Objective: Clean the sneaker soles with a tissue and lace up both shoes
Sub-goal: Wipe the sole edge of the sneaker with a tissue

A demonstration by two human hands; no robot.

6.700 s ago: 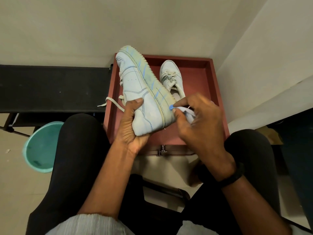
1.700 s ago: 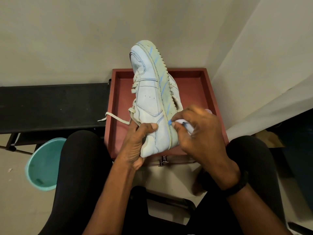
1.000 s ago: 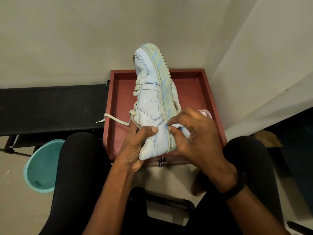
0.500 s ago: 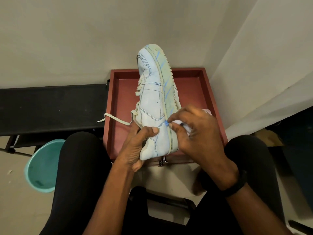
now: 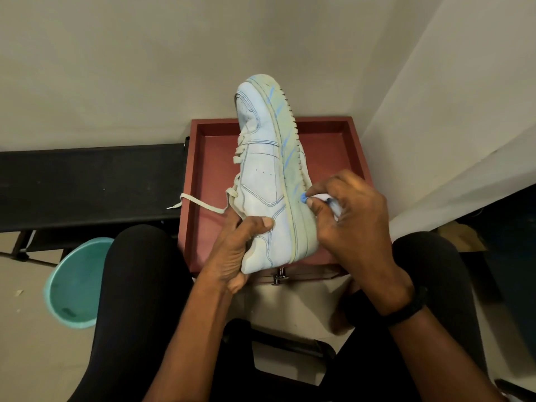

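Note:
A white sneaker point(image 5: 262, 181) is held on its side above the red tray point(image 5: 352, 158), toe pointing away, its sole edge streaked with blue marks. My left hand point(image 5: 240, 245) grips the heel, thumb across the side. My right hand point(image 5: 351, 219) pinches a bunched white tissue point(image 5: 322, 198) with a blue-stained tip against the sole edge near the heel. A loose lace point(image 5: 200, 203) hangs off to the left. The second sneaker is almost fully hidden behind the held one.
A black bench point(image 5: 87, 181) runs along the left. A teal bucket point(image 5: 74, 282) stands on the floor at lower left. Walls close in behind and to the right. My knees in black trousers flank the tray.
The sneaker has been raised and turned more upright over the tray since the earliest frame. My right hand has slid the tissue slightly along the sole edge near the heel.

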